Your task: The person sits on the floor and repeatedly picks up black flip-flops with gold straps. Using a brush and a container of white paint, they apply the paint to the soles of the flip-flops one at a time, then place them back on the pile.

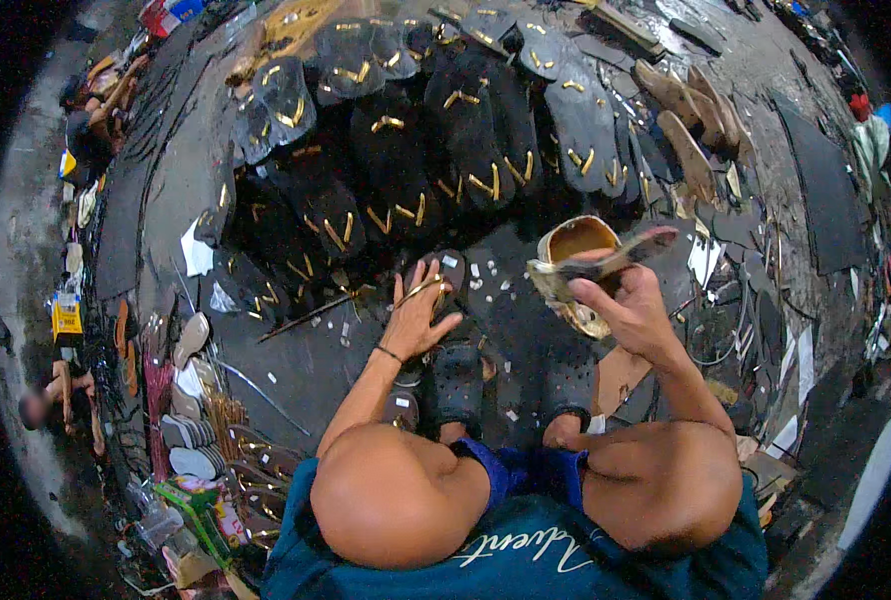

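Observation:
My left hand (416, 318) lies with its fingers spread over a dark brown sandal (450, 262) on the ground. A thin gold strap shows by its fingers; whether the fingertips press on it, I cannot tell. In my right hand (628, 308) is a flat, brush-like tool (646, 243) with a reddish end, pinched between thumb and fingers. It sits across the mouth of a glue-crusted can (578, 238), whose inside looks amber-brown. Part of the can is hidden behind the tool and my hand.
Rows of black sandals (386, 165) with gold straps stand ahead. Brown soles (686, 150) lie at far right, beside black sheet material (816, 190). Sandals and grey soles (194, 445) are piled at lower left. White scraps litter the ground near my clogs (458, 385). Another person (96, 120) is at far left.

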`<state>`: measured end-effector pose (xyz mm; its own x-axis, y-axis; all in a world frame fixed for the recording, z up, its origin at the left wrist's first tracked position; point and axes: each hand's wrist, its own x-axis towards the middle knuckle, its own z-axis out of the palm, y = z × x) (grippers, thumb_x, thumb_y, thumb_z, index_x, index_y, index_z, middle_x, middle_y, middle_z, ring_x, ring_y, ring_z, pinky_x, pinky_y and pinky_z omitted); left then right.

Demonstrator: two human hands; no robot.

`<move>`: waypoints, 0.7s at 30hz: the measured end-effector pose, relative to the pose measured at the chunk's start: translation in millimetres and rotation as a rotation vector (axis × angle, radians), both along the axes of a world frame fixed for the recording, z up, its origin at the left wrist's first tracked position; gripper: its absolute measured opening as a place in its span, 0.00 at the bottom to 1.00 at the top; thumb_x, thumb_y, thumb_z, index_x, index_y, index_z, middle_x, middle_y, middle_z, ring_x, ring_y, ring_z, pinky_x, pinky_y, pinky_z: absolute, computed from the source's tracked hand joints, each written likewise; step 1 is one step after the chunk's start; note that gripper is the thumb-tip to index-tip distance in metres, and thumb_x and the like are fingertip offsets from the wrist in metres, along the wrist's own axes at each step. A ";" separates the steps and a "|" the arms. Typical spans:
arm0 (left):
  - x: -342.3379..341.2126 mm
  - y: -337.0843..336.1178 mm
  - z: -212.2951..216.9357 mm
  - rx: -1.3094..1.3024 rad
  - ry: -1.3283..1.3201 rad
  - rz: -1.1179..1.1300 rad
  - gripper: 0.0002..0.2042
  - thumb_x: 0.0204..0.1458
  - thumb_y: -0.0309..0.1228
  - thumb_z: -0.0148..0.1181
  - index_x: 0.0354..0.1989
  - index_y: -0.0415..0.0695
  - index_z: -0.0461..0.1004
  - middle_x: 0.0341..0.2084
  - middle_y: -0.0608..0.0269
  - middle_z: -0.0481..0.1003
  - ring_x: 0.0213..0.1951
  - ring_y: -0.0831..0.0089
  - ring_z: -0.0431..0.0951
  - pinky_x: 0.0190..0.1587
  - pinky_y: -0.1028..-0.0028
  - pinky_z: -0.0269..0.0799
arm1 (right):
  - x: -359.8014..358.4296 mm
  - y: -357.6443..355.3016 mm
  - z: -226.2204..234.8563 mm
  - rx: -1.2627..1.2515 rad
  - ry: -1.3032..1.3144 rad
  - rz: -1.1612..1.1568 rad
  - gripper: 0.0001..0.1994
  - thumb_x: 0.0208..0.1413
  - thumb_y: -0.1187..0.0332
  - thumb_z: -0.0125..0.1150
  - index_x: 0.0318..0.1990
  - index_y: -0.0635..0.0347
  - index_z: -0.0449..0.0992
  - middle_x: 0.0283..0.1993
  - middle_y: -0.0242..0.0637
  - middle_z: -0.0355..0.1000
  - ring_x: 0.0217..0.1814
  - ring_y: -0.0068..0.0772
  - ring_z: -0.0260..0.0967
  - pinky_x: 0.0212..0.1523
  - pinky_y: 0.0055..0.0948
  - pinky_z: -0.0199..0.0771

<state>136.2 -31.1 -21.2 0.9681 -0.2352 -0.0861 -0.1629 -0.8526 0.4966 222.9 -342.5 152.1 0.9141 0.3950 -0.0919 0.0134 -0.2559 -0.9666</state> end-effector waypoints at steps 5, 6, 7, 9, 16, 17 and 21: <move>11.9 2.1 -0.5 0.145 -0.037 -0.093 0.38 0.54 0.59 0.50 0.70 0.51 0.55 0.71 0.53 0.49 0.72 0.52 0.43 0.68 0.44 0.34 | 13.6 38.9 11.3 0.171 0.159 -0.045 0.15 0.56 0.66 0.67 0.47 0.63 0.77 0.43 0.33 0.77 0.45 0.24 0.72 0.48 0.25 0.71; 15.6 0.9 1.6 0.100 0.011 -0.059 0.37 0.55 0.58 0.50 0.70 0.51 0.55 0.70 0.52 0.49 0.72 0.52 0.43 0.68 0.44 0.34 | 13.7 46.1 11.6 0.179 0.110 -0.036 0.14 0.56 0.68 0.66 0.48 0.63 0.76 0.43 0.33 0.77 0.45 0.23 0.72 0.47 0.24 0.71; 20.3 -1.4 4.7 0.056 0.059 -0.025 0.36 0.56 0.57 0.50 0.70 0.51 0.55 0.70 0.52 0.50 0.72 0.52 0.42 0.69 0.44 0.34 | 14.1 53.0 11.3 0.187 0.060 -0.027 0.14 0.56 0.70 0.65 0.49 0.63 0.75 0.43 0.33 0.76 0.44 0.22 0.71 0.47 0.22 0.71; 31.4 -14.3 24.8 -0.894 0.298 0.428 0.28 0.62 0.46 0.45 0.66 0.43 0.60 0.66 0.55 0.60 0.67 0.58 0.57 0.68 0.56 0.48 | 12.1 66.6 16.8 0.264 0.073 -0.031 0.14 0.56 0.73 0.64 0.49 0.64 0.74 0.43 0.33 0.76 0.45 0.22 0.72 0.47 0.23 0.72; 56.1 -33.0 116.3 -1.258 0.179 0.438 0.23 0.63 0.43 0.41 0.58 0.39 0.67 0.48 0.53 0.75 0.48 0.62 0.77 0.55 0.60 0.72 | 2.9 89.6 1.6 0.136 -0.616 0.233 0.20 0.46 0.79 0.60 0.48 0.52 0.78 0.44 0.38 0.77 0.48 0.43 0.74 0.50 0.38 0.71; 61.3 -47.0 128.0 -1.663 0.360 0.465 0.23 0.63 0.42 0.40 0.59 0.39 0.66 0.49 0.53 0.75 0.48 0.61 0.77 0.55 0.61 0.72 | -4.0 83.0 5.5 0.109 -0.626 0.278 0.19 0.45 0.79 0.59 0.47 0.51 0.79 0.43 0.37 0.78 0.48 0.43 0.74 0.49 0.39 0.71; 45.0 -64.4 124.6 -1.877 0.506 0.654 0.27 0.63 0.46 0.36 0.62 0.38 0.62 0.55 0.48 0.70 0.52 0.56 0.75 0.58 0.57 0.69 | 57.2 87.5 5.7 0.032 -0.599 -0.063 0.12 0.49 0.77 0.61 0.42 0.56 0.79 0.39 0.39 0.78 0.41 0.43 0.76 0.43 0.37 0.74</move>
